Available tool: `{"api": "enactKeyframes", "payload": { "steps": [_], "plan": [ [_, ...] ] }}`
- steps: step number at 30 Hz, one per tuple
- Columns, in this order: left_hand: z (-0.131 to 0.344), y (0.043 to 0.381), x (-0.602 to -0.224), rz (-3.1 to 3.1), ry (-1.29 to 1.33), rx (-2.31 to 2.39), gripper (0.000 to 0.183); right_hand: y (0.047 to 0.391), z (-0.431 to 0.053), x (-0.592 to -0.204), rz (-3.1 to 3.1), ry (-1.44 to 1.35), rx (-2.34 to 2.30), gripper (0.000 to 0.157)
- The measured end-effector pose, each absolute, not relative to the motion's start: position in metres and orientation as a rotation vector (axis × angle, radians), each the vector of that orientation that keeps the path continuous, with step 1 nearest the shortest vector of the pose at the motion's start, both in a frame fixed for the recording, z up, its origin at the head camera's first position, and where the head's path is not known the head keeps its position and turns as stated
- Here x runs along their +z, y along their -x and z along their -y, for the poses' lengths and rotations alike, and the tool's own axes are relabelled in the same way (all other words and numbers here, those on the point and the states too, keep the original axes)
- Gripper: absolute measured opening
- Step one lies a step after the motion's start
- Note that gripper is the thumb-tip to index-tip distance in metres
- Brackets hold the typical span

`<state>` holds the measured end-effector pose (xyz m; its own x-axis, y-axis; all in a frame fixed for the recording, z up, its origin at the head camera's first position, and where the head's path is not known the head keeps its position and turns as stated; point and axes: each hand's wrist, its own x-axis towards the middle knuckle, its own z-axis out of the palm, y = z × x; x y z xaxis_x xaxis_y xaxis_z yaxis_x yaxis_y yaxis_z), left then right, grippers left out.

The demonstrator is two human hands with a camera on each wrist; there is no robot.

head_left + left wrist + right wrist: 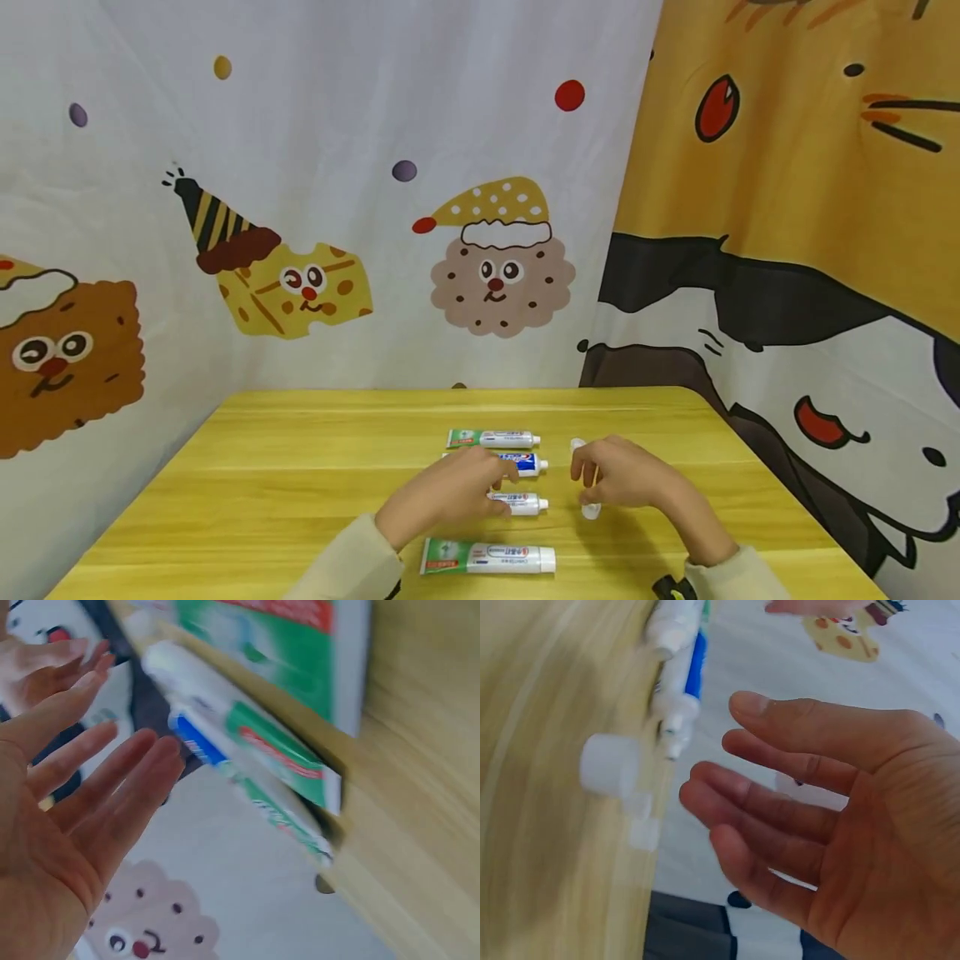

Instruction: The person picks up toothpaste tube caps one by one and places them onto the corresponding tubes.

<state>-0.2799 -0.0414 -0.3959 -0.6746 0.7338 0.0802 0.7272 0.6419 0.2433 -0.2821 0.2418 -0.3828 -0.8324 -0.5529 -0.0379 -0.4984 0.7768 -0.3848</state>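
Several toothpaste tubes lie side by side on the table. The nearest tube (487, 557) is green and white; a blue-labelled tube (525, 463) and a white one (517, 503) lie farther back, partly covered by my left hand (453, 486). That hand hovers over them, its fingers loosely bent and apart, holding nothing in the left wrist view. My right hand (622, 473) is over a few small white caps, its fingers loosely curved and empty in the right wrist view. One large cap (609, 763) stands on the table with smaller pieces (643, 834) behind it.
The farthest green and white tube (495, 438) lies toward the back of the yellow wood-grain table (300, 467). Behind the table hangs a white curtain (337, 125) printed with cartoon figures, with a yellow and black print (780, 183) on the right.
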Motion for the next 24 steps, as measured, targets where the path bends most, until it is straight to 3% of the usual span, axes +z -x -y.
{"api": "enactKeyframes", "payload": {
  "steps": [8, 24],
  "plan": [
    [0.028, 0.301, -0.410, -2.835, -1.222, 0.179, 0.052, 0.288, -0.246, -0.401, -2.788, 0.674, -0.546, 0.024],
    [0.020, 0.309, -0.423, -2.809, -1.235, 0.048, 0.034, 0.295, -0.248, -0.417, -2.797, 0.768, -0.488, 0.023]
  ]
}}
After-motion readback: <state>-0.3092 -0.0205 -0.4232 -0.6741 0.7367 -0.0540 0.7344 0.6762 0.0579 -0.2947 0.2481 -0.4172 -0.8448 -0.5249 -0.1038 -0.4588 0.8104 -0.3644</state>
